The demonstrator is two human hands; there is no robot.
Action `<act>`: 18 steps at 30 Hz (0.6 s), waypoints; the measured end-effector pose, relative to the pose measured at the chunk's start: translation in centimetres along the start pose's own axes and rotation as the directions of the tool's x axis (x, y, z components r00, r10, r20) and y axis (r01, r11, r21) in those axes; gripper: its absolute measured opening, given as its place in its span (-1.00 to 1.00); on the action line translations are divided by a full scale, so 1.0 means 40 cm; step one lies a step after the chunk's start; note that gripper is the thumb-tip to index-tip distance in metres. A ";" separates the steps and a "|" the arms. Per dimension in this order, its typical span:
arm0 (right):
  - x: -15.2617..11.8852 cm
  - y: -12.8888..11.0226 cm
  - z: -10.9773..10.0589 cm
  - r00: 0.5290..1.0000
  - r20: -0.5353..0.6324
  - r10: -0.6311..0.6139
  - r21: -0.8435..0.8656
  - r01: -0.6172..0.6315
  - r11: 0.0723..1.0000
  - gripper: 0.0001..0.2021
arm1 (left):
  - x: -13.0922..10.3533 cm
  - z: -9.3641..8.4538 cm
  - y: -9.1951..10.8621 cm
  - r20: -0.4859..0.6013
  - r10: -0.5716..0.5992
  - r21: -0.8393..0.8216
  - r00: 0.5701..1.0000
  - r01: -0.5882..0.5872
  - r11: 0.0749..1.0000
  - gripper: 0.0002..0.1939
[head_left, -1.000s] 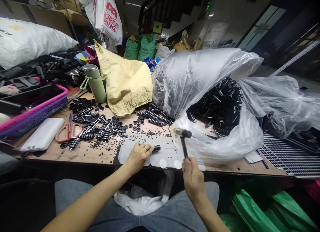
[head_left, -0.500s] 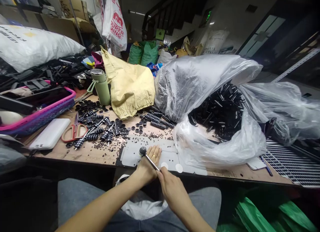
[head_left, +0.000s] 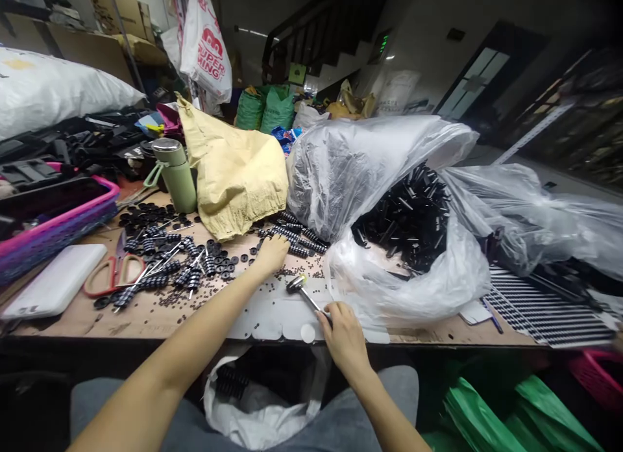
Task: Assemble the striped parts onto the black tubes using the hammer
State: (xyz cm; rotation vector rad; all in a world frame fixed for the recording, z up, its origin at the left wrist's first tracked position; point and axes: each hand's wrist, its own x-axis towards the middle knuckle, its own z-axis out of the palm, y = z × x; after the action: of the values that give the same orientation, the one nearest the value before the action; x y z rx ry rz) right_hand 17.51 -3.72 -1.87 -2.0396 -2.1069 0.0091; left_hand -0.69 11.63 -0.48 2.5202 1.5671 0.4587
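Note:
My right hand (head_left: 344, 332) is wrapped round the metal handle of a small hammer (head_left: 311, 299). The hammer's dark head, with a yellowish face, hovers at the light grey plate (head_left: 272, 315) by the table's front edge. My left hand (head_left: 272, 254) is stretched forward to a pile of black ribbed rollers (head_left: 304, 241) before the yellow sack. Its fingers are curled down, and what they hold, if anything, is hidden. More ribbed rollers (head_left: 163, 270), some on metal rods, lie to the left among loose black rings (head_left: 226, 263).
Orange-handled scissors (head_left: 114, 273), a white power bank-like block (head_left: 53, 280), a green flask (head_left: 175, 176) and a pink-rimmed basket (head_left: 58, 225) stand left. An open clear bag (head_left: 418, 296) of black parts is at right. Below, a white sack (head_left: 263, 426) hangs open between my knees.
My left hand has moved forward from the plate to the ribbed rollers. My right hand still holds the hammer, shifted slightly right. The view has turned, and the open sack below now shows dark rollers inside.

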 end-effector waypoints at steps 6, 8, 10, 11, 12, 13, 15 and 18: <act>0.212 0.157 -0.095 0.972 -0.192 0.138 0.162 -0.108 0.981 -0.66 | 0.010 -0.001 -0.011 0.084 0.203 -0.054 0.976 -0.199 0.979 -0.85; 0.299 0.215 -0.102 0.963 -0.200 0.178 0.174 -0.144 0.974 -0.74 | -0.033 -0.033 0.004 0.060 0.240 -0.139 0.969 -0.230 0.963 -0.84; 0.370 0.256 -0.093 0.967 -0.180 0.182 0.206 -0.144 0.968 -0.79 | -0.085 -0.068 0.020 0.022 0.235 -0.266 0.972 -0.221 0.938 -0.81; 0.395 0.268 -0.086 0.970 -0.163 0.178 0.229 -0.138 0.964 -0.81 | -0.112 -0.082 0.026 0.015 0.215 -0.321 0.977 -0.199 0.926 -0.81; 0.412 0.277 -0.081 0.974 -0.145 0.174 0.256 -0.133 0.958 -0.83 | -0.137 -0.091 0.031 0.014 0.189 -0.367 0.982 -0.171 0.914 -0.82; 0.422 0.281 -0.079 0.977 -0.128 0.172 0.281 -0.130 0.951 -0.85 | -0.161 -0.095 0.035 0.021 0.160 -0.408 0.987 -0.137 0.903 -0.82; 0.417 0.278 -0.085 0.980 -0.107 0.167 0.318 -0.125 0.940 -0.88 | -0.196 -0.086 0.042 0.030 0.085 -0.519 0.996 -0.057 0.853 -0.81; 0.349 0.235 -0.106 0.983 -0.099 0.152 0.655 -0.051 0.754 -0.93 | -0.215 -0.049 0.064 0.031 -0.106 -0.775 0.994 0.091 0.626 -0.75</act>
State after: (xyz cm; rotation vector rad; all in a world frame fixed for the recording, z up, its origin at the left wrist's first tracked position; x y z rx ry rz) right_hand 27.16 9.91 2.91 -1.6491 -1.5788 0.5232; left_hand -2.70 2.73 0.50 1.7386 1.1258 0.9112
